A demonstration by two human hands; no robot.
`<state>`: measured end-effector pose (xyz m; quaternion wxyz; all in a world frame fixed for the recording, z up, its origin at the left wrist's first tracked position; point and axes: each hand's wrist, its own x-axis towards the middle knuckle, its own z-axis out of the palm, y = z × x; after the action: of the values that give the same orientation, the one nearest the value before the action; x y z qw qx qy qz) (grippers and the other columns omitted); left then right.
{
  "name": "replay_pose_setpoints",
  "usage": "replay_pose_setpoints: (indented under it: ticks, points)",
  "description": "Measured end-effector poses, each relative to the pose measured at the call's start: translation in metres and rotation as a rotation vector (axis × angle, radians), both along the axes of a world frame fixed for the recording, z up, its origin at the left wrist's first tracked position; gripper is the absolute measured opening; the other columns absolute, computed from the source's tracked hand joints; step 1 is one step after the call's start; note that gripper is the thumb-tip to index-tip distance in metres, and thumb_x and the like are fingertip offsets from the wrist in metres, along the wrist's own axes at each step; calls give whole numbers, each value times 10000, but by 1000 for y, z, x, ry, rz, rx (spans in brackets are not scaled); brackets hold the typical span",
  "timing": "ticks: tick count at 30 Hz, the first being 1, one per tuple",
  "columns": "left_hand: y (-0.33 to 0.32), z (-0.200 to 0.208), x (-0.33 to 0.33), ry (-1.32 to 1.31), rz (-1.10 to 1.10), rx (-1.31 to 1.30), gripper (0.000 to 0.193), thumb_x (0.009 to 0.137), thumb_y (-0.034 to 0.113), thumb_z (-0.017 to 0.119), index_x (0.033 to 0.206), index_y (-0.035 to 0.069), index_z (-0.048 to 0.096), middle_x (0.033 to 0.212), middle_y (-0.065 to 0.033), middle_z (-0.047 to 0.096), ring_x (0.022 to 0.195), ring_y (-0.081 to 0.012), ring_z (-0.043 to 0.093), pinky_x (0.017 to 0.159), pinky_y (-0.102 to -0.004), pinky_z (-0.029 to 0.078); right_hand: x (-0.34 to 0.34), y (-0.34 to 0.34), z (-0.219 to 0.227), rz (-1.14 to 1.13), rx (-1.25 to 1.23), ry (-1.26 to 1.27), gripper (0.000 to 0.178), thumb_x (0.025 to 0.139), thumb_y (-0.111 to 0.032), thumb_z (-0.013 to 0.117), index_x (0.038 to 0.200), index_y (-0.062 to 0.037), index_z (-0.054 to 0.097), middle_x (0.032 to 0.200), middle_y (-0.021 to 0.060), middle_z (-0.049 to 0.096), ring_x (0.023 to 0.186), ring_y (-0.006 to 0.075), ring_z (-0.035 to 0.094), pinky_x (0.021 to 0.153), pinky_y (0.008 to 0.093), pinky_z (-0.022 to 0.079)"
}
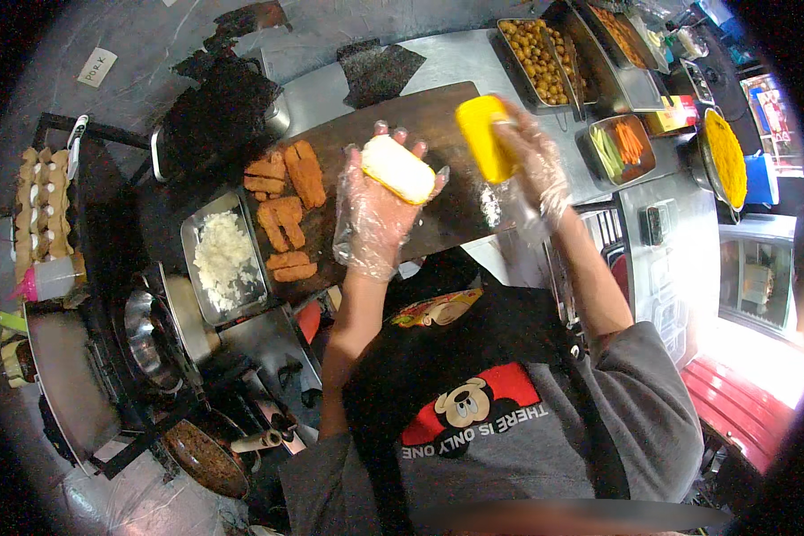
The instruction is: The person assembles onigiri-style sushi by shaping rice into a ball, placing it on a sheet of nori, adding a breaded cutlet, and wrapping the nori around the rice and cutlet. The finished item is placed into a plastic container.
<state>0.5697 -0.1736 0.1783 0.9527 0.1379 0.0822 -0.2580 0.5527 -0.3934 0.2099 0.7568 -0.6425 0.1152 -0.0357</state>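
Observation:
Both my hands wear clear plastic gloves. On the palm of my left hand [375, 201] rests a yellow mould [389, 187] filled with white rice [402, 167], my fingers curled around its far side. Only a thin yellow rim shows below the rice. My right hand [529, 156] grips a flat yellow mould lid [485, 138], tilted up and a little blurred, to the right of the rice and apart from it. Beneath both hands lies a dark cutting board [339, 134]. White bits, perhaps rice grains [491, 205], are scattered on it below the lid.
Breaded fried pieces [281, 221] lie at the board's left, beside a metal tray of rice [204, 302]. Black seaweed sheets [380, 71] sit behind. At right are a tray of small round browned food [536, 58], vegetable sticks [627, 143] and a bowl of yellow shreds [725, 161].

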Motion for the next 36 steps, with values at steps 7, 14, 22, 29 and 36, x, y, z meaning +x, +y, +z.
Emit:
replay_pose_setpoints:
  ticks: [7,14,22,29,36]
  points:
    - [-27,18,-10,47,57,41,482,1042,495,368,1380,180,505,1374,-67,546,1279,-234,515,1100,-423,400,-1,67,0,123,-615,-100,373,1012,-190,525,1355,-51,575,1287,141,623,1201,248,580,1047,358,435]
    - [-34,22,-18,17,132,101,568,1014,566,393,1365,135,509,1321,-79,582,1225,-260,552,1100,-437,407,-19,79,6,183,-738,-341,501,1021,-285,502,1452,-40,430,1494,199,439,1389,366,418,1159,427,324]
    - [-43,37,-29,19,11,106,576,1011,561,427,1360,107,493,1313,-93,575,1212,-261,557,1075,-442,434,-22,60,11,196,-800,-536,510,986,-245,570,1440,-46,449,1490,185,451,1378,358,436,1147,426,347]
    - [-48,52,-36,5,-25,55,600,1003,573,441,1373,103,471,1325,-102,562,1212,-266,558,1066,-443,443,-32,53,26,220,-696,-496,473,1007,-234,519,1439,-51,464,1515,183,420,1415,341,390,1179,413,294]
    - [-52,52,-39,3,8,80,588,1009,567,429,1369,104,474,1309,-94,568,1207,-251,561,1068,-434,444,-38,54,22,212,-656,-492,482,1052,-271,410,1466,-25,423,1550,179,378,1444,316,354,1186,391,251]
